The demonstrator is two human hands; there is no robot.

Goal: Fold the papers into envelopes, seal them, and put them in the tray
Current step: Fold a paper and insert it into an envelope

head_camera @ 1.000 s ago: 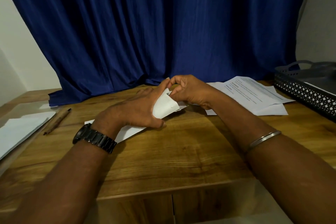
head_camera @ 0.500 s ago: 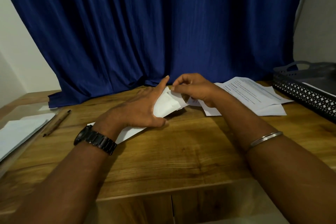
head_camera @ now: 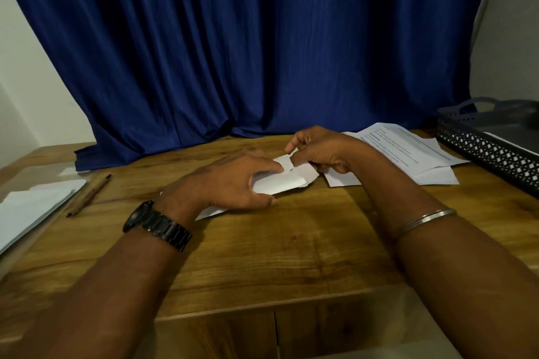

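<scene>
Left hand [head_camera: 233, 181] grips folded paper [head_camera: 280, 182] mid-table [head_camera: 291, 256], steadying it; right hand [head_camera: 320, 151] pinches its top flap, probably to crease. Tray [head_camera: 490, 148] waits at right edge.

Printed sheet [head_camera: 408, 144] — lettering too blurred

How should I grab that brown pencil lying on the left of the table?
Probably pinch the brown pencil around its middle, coming down from above. It lies flat and slanted on the table, so thumb and finger can close across its thin sides. The white papers lie close on its left, so come from its right.
</scene>
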